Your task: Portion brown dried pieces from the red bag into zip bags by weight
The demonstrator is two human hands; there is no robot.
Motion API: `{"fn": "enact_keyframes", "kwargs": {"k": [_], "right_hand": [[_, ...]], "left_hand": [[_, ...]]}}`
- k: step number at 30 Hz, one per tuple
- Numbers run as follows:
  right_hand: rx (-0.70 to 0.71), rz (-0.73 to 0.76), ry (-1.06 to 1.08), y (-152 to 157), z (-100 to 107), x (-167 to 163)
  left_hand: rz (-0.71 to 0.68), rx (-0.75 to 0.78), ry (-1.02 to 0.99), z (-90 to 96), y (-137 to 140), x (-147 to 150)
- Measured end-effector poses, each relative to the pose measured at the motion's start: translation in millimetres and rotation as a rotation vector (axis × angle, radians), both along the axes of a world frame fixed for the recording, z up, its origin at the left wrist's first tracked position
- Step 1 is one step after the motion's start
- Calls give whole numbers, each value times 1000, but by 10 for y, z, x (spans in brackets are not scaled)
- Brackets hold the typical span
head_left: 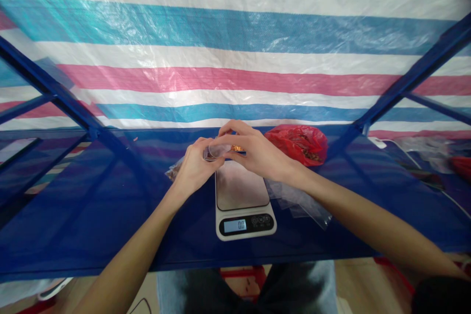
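Above the far end of a kitchen scale (243, 184), my two hands meet with their fingers closed around a small clear, round-rimmed plastic piece (219, 151), which looks like a cup. My left hand (198, 161) grips its left side. My right hand (253, 149) curls over it from the right, and a shiny orange-gold bit (236, 148) shows between its fingers. Much of what they hold is hidden. The scale's display (234, 226) reads 0.0. Partly behind my left hand lies a clear bag (172, 171) with brownish contents.
A red plastic bag (300, 144) of brown pieces lies open beyond my right forearm. Flat clear bags (300, 201) lie right of the scale. The blue table (184, 240) has slanted blue frame bars (390, 83) at both sides and a striped sheet (235, 78) behind.
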State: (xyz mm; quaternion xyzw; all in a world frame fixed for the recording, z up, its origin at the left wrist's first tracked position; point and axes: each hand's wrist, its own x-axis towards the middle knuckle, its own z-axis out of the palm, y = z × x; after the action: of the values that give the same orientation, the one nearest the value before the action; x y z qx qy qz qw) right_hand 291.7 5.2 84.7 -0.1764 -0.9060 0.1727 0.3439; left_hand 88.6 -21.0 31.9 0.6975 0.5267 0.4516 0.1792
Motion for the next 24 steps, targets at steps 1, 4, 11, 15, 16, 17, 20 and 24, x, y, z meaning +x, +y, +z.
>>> {"fn": "enact_keyframes", "kwargs": {"k": [1, 4, 11, 15, 16, 17, 20, 24], "right_hand": [[-52, 22, 35, 17, 21, 5], [-186, 48, 135, 71, 80, 32], [-565, -83, 413, 71, 74, 180], [-698, -215, 524, 89, -133, 388], [-706, -240, 527, 106, -214, 459], [-697, -267, 515, 126, -303, 534], [-513, -411, 386, 178, -585, 758], [-194, -546, -34, 195, -845, 919]], "left_hand": [[-13, 3, -26, 3, -3, 4], [-44, -6, -109, 12, -17, 18], [-106, -44, -260, 139, -78, 37], [-181, -126, -404, 181, -89, 10], [-209, -152, -464, 175, -85, 6], [-237, -176, -532, 164, -81, 7], [-293, -243, -698, 116, -70, 30], [-254, -376, -740, 64, -87, 84]]}}
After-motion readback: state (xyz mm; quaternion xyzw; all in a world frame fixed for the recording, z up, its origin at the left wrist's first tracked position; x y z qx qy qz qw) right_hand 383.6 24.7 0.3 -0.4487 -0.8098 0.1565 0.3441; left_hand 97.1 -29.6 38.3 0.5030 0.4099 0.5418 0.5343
